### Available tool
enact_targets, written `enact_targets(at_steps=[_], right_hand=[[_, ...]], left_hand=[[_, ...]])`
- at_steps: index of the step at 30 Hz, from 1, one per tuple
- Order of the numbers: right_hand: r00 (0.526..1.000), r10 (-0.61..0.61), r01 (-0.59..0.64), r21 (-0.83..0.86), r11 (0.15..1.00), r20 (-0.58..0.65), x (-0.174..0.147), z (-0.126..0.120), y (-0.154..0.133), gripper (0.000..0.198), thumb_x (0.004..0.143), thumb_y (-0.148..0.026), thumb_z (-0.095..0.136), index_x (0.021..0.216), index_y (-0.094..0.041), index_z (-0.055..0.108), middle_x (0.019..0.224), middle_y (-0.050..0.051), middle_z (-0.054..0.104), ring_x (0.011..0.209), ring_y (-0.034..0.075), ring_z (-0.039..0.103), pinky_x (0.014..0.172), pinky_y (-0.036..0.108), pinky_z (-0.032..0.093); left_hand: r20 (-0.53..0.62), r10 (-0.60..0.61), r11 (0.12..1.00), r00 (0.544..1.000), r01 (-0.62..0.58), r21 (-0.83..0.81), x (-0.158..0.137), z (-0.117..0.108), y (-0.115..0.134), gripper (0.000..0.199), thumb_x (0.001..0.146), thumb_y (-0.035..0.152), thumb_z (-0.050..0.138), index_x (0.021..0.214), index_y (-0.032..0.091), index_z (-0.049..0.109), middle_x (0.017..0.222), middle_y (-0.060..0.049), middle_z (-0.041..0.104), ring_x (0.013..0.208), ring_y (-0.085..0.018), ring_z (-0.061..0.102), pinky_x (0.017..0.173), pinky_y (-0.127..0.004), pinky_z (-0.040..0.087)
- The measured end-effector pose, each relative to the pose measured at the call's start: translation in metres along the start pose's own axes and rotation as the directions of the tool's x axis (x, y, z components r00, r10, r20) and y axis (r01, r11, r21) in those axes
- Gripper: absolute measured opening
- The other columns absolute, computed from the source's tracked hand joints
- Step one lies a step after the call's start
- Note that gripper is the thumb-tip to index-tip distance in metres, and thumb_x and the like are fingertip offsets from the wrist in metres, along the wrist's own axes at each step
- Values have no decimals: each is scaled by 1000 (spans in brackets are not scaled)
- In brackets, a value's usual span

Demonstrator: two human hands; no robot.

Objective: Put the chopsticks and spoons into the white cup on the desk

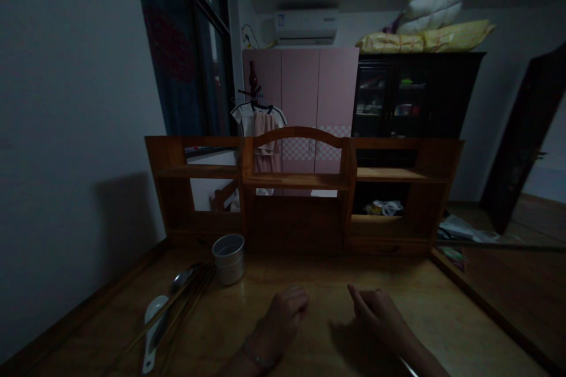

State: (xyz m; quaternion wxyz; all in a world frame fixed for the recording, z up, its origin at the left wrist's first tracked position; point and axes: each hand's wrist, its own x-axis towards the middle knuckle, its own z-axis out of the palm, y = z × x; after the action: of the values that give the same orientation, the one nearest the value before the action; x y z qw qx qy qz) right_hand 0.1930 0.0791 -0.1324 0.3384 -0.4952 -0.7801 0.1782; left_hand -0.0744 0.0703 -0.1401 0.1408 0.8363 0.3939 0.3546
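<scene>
My left hand (283, 318) rests low over the wooden desk, its fingers curled in and nothing visible in them. To its right, my right hand (378, 312) hovers above the desk with one finger stretched out and the others bent; I see nothing held. A grey metal cup (229, 262) stands upright, left of and beyond my left hand. Beside the cup lie several thin wooden chopsticks (177, 321), a metal spoon (177, 281) and a white spoon (149, 341). A dark, long utensil among the chopsticks is too dim to name.
A wooden shelf unit (294, 179) spans the back of the desk (313, 283). The wall (75, 129) borders the left side, and a raised wooden edge (481, 297) runs along the right. White cords (389, 208) lie in or behind the right shelf compartment. The room is dim.
</scene>
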Motion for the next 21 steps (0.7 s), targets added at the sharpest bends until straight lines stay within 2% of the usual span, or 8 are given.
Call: enact_targets(at_steps=[10,21], right_hand=[[1000,-3,3,4,1000,14,0,-1,-1,67,104,-56,26,55,-17,50,51,0,46,46,15,46,51,27,29],[1000,5,-5,-14,1000,-2,-1,-3,-4,68,103,-58,26,54,-17,50,50,0,45,45,14,44,51,27,30]], left_hand=[[-7,1,1000,1000,-1,4,-1,1,-1,22,69,-4,40,66,17,44,72,-1,53,72,-15,47,65,-28,30],[13,-29,999,999,29,25,-1,1,0,23,68,-4,38,66,18,45,73,-2,54,73,-16,48,65,-29,30]])
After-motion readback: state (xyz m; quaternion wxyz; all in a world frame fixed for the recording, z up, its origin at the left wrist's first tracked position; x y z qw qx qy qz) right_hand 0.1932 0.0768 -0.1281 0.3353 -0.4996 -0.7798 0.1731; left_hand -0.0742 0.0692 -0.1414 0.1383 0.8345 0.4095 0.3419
